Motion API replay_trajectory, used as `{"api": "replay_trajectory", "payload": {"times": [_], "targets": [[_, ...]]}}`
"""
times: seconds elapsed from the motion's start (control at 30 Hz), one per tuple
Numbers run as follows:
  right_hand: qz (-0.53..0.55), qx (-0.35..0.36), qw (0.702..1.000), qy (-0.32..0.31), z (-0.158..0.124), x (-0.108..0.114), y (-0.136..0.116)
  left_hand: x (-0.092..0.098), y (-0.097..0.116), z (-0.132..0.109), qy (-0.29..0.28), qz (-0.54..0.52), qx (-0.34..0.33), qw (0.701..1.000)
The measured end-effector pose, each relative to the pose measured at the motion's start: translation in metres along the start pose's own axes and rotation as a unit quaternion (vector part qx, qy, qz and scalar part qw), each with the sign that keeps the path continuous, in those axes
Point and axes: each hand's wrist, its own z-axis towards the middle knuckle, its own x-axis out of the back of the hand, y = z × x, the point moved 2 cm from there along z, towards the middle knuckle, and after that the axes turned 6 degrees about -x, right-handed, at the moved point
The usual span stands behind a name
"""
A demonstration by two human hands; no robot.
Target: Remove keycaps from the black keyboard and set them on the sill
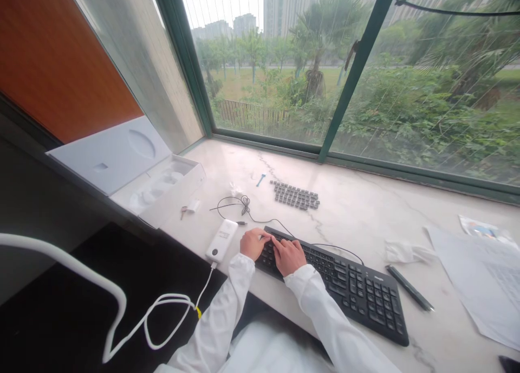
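Note:
A black keyboard [349, 278] lies slantwise along the table's front edge. Over its far left end, my left hand [252, 245] is closed, thumb and fingers pinched. My right hand [289, 257] is closed too, with its forefinger reaching to the left fingertips. The fingertips of both meet just above the keys there. Anything between them is too small or hidden to make out. Behind the keyboard, several loose dark keycaps [296, 196] are laid out in rows. A small blue tool [260, 180] rests to the left of them.
A white power bank [222, 241] with a white cable [170, 296] lies left of the keyboard. Further left stands an open white box [190, 172]. A key [183, 213] and thin black cord [246, 202] lie nearby. At right are a pen [410, 288] and paper [483, 286].

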Motion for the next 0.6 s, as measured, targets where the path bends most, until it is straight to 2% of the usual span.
{"api": "replay_trajectory", "payload": {"times": [0.1, 0.23, 0.6], "targets": [[-0.001, 0.002, 1.000, -0.004, -0.002, -0.002, -0.001, -0.002, -0.006, 0.004, -0.011, -0.086, 0.042, 0.995], [0.002, 0.003, 1.000, -0.003, -0.002, -0.002, -0.002, -0.006, -0.014, 0.012, -0.033, -0.226, 0.086, 0.970], [0.031, -0.004, 0.999, -0.007, -0.001, -0.004, -0.001, -0.009, -0.024, 0.024, -0.087, -0.308, 0.144, 0.936]]}}
